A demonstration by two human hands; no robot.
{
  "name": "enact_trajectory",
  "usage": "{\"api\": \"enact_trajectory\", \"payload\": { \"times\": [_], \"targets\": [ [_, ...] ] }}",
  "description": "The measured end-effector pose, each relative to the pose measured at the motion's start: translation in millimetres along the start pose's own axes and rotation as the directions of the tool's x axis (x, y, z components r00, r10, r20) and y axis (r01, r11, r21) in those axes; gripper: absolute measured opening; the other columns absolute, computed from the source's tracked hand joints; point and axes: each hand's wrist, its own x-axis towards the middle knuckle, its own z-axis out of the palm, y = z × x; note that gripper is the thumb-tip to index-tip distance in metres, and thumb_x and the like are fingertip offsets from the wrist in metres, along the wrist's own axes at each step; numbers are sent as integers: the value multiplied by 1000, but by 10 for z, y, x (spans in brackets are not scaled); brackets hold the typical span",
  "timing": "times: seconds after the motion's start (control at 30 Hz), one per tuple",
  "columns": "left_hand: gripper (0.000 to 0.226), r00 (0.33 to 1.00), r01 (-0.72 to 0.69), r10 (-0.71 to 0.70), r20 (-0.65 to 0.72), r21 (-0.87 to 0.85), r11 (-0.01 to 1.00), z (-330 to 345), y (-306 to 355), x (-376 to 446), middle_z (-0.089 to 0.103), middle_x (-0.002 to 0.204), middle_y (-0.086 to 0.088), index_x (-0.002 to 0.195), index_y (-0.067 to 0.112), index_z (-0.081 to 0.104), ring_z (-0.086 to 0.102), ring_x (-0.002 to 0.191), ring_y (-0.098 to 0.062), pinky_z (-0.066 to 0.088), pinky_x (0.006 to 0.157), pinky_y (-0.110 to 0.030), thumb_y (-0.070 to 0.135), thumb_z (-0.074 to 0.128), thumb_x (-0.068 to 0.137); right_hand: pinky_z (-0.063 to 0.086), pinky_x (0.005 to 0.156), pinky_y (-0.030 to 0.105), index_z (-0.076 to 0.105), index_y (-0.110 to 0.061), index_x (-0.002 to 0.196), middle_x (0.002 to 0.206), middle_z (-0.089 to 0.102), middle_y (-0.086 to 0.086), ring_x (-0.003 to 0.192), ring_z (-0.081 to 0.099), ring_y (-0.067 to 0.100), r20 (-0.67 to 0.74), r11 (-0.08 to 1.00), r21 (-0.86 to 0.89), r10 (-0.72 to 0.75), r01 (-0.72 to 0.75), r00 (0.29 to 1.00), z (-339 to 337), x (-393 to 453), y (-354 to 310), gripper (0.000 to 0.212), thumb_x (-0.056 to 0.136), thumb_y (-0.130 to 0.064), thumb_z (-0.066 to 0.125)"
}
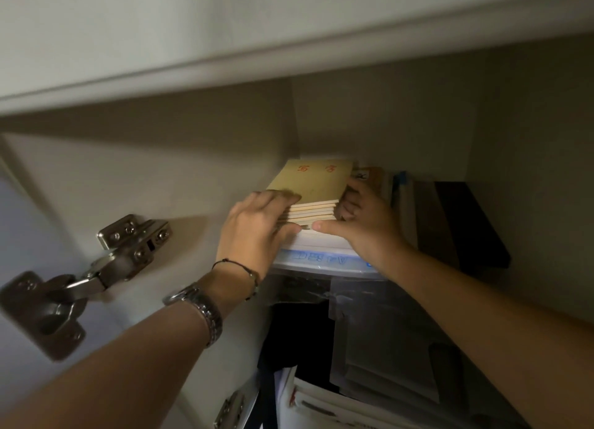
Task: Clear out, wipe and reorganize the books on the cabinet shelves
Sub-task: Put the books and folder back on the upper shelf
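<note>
Booklets [310, 187] lying stacked on papers atop clear box [321, 263], upper shelf corner. We're clamping stack: left hand [257, 229] gripping left edge, right hand [363, 222] gripping right side. Thin, light, floppy, likely sliding apart; we're judging both-side squeeze safest.

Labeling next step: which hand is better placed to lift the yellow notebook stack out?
Marginally the right hand: fingers behind the yellow notebook stack, thumb along its front edge. The left hand only grips the left corner.
</note>
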Motion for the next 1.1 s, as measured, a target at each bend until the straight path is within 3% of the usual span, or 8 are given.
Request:
{"api": "enact_trajectory", "payload": {
  "times": [0.07, 0.2, 0.27, 0.33, 0.47, 0.7, 0.87, 1.1],
  "targets": [
    [39, 999, 29, -29, 32, 2, 1000, -32, 21, 79, 66, 108, -3, 114, 17, 66, 57, 100, -28, 48, 82, -35, 30, 68, 78, 53, 88, 23, 41, -6, 135, 126, 59, 9, 116, 57, 20, 5, 1000, 4, 10, -10, 1000, 46, 60, -11, 83, 63, 13, 78],
    [41, 983, 142, -148, 112, 57, 988, -19, 63, 180, 60, 116, 1, 125, 25, 57, 48, 112, -21, 41, 81, -31, 24, 65, 85, 49, 87, 23, 45, -5, 129, 117, 62, 9, 113, 58, 23, 24, 997, -65, 41, -40, 999, 43, 128, -40, 70, 68, 6, 78],
    [41, 977, 170, -177, 117, 72, 983, 3, 60, 219, 58, 116, 2, 126, 29, 55, 47, 114, -20, 43, 81, -34, 26, 63, 86, 49, 71, 12, 46, 0, 126, 117, 61, 19, 112, 58, 30, -4, 998, -56, 32, -32, 999, 20, 129, -50, 63, 71, 8, 75],
    [41, 970, 200, -209, 127, 80, 976, 36, 51, 256, 57, 115, 3, 124, 30, 55, 47, 114, -19, 45, 81, -36, 26, 64, 85, 50, 63, 12, 45, 4, 126, 118, 59, 26, 113, 56, 35, -35, 998, -36, 40, -41, 999, 27, 117, -49, 60, 73, 13, 71],
    [41, 951, 267, -271, 150, 50, 962, 105, 50, 347, 57, 114, 2, 118, 26, 59, 50, 112, -20, 48, 83, -36, 25, 71, 79, 48, 90, 28, 37, -4, 137, 127, 56, 16, 119, 54, 27, 18, 992, -85, 100, -98, 995, 22, 188, 14, 73, 75, 12, 70],
    [46, 921, 334, -337, 196, 51, 941, 118, 34, 459, 56, 113, 0, 112, 23, 62, 51, 109, -22, 46, 85, -34, 27, 79, 70, 36, 111, 41, 16, -16, 150, 147, 40, 6, 133, 40, 21, 176, 957, -246, 201, -155, 964, -77, 249, 1, 100, 73, 4, 75],
    [39, 944, 285, -290, 157, 54, 957, 131, 32, 364, 56, 113, -2, 113, 19, 61, 50, 110, -22, 48, 86, -39, 26, 74, 77, 37, 108, 33, 22, -9, 149, 148, 38, 7, 134, 39, 20, 118, 971, -140, 212, -195, 970, -58, 212, -1, 91, 74, 12, 70],
    [37, 968, 193, -207, 144, 102, 976, 157, 19, 313, 56, 115, -6, 116, 14, 58, 44, 111, -27, 42, 85, -38, 20, 69, 81, 43, 90, 21, 33, -5, 143, 141, 46, 9, 129, 45, 21, 110, 967, -199, 182, -157, 977, -70, 143, -19, 76, 77, 10, 68]
  ]
}}
